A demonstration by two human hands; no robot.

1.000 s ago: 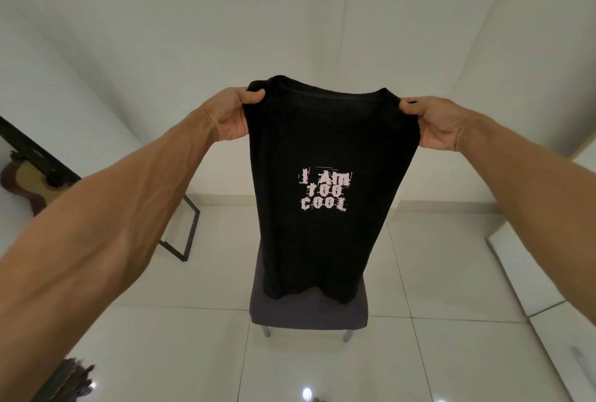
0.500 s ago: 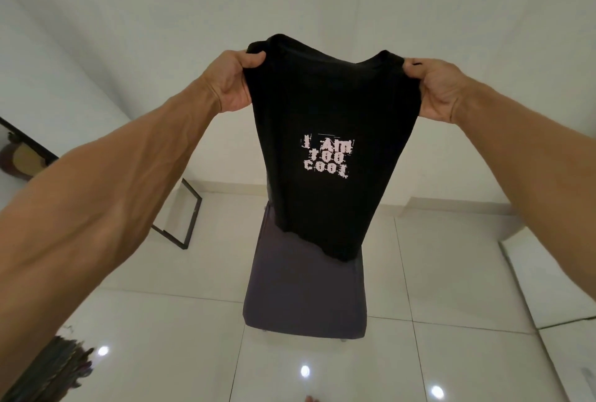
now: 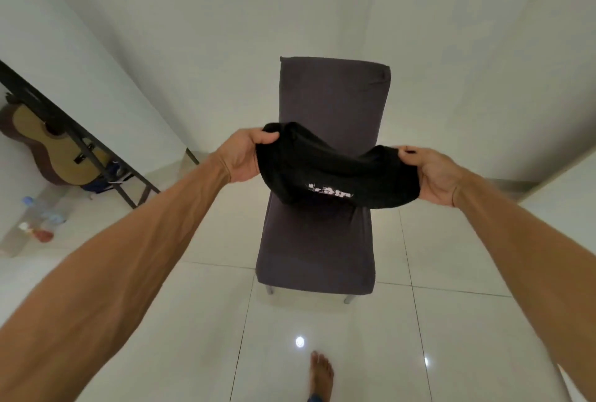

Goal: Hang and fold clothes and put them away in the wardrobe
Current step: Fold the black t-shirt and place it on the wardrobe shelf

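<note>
The black T-shirt (image 3: 338,172) no longer hangs at full length with its white print facing the camera, as it did 1 second ago. It now sags in a shallow, bunched arc between the 2 hands, and only a sliver of the print shows along its lower edge. Both hands have dropped from head height to the level of the chair (image 3: 332,95), so the shirt sits mid-air in front of the backrest and above the seat, not yet resting on it as far as I can tell.

The left hand (image 3: 242,160), at 9 o'clock from the shirt, has its grip pinched on one shoulder, thumb on top. The right hand (image 3: 432,176), at 3 o'clock, has its grip pinched on the other shoulder.

My judgement is that the shirt is being swung down flat, either as a shake-out or to lay it on the seat for folding. Nothing is folded or put away yet, and no wardrobe is in view.

A guitar (image 3: 54,147) leans at 9 o'clock in the frame, and a bare foot (image 3: 321,372) stands on the tiled floor (image 3: 161,321) at 6 o'clock.
</note>
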